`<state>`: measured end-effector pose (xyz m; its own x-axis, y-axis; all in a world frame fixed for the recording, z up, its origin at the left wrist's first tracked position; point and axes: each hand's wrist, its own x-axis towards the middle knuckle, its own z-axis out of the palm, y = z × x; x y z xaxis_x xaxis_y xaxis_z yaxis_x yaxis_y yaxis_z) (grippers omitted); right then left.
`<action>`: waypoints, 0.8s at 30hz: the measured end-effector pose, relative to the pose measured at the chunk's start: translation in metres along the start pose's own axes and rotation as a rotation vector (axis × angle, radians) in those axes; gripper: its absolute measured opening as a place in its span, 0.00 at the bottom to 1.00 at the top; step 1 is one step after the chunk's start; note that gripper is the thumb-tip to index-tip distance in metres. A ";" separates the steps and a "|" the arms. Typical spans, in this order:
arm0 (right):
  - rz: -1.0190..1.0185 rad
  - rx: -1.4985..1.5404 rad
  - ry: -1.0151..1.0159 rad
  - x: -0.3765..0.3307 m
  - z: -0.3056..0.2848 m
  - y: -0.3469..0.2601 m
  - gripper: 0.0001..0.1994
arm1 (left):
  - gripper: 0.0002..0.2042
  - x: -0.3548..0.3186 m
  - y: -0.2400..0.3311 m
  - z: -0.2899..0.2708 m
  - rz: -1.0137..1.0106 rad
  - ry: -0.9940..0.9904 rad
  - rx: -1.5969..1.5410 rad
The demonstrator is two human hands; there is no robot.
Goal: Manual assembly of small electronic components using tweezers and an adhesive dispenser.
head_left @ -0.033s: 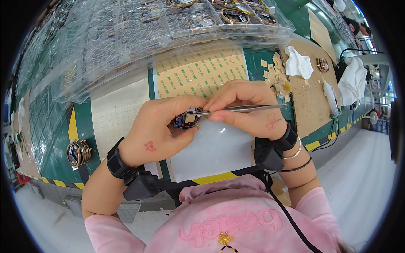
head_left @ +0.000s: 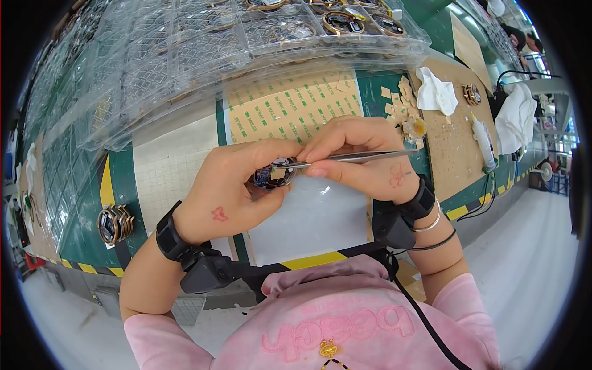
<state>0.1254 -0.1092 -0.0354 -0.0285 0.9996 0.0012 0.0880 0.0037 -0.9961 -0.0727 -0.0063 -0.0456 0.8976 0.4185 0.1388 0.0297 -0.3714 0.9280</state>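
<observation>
Tweezers (head_left: 370, 156) pinched in right hand (head_left: 377, 139), long axis crosswise, tips leftward, left hand (head_left: 225, 182) curled round circular device (head_left: 266, 177)

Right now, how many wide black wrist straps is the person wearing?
2: the left strap, at the base of the left hand, which grips a round device; the right strap, at the base of the right hand, which holds tweezers.

On the counter (head_left: 80, 239), trays (head_left: 213, 40) lie behind a sheet (head_left: 296, 102); over the sheet is a watch (head_left: 269, 175), tweezers (head_left: 373, 157) at its right. Left lie a mat (head_left: 172, 157), then cases (head_left: 115, 224); right, scraps (head_left: 402, 102), then a board (head_left: 453, 145) bearing tissue (head_left: 436, 92) and tube (head_left: 483, 143).
</observation>
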 end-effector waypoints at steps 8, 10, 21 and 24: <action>0.066 0.056 -0.003 0.000 0.000 -0.001 0.07 | 0.20 0.001 0.003 -0.002 -0.033 -0.020 0.012; 0.062 0.043 -0.002 0.000 -0.001 0.000 0.07 | 0.20 0.001 0.002 -0.002 -0.025 -0.022 -0.001; -0.207 -0.150 0.031 -0.003 0.003 -0.002 0.08 | 0.18 -0.001 0.005 -0.002 -0.133 0.048 -0.035; -0.374 -0.397 0.042 -0.005 0.006 -0.007 0.09 | 0.18 0.000 0.004 0.000 -0.197 0.104 -0.056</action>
<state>0.1186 -0.1147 -0.0286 -0.0904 0.9285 0.3603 0.4491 0.3609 -0.8174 -0.0727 -0.0082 -0.0420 0.8268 0.5623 -0.0152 0.1729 -0.2284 0.9581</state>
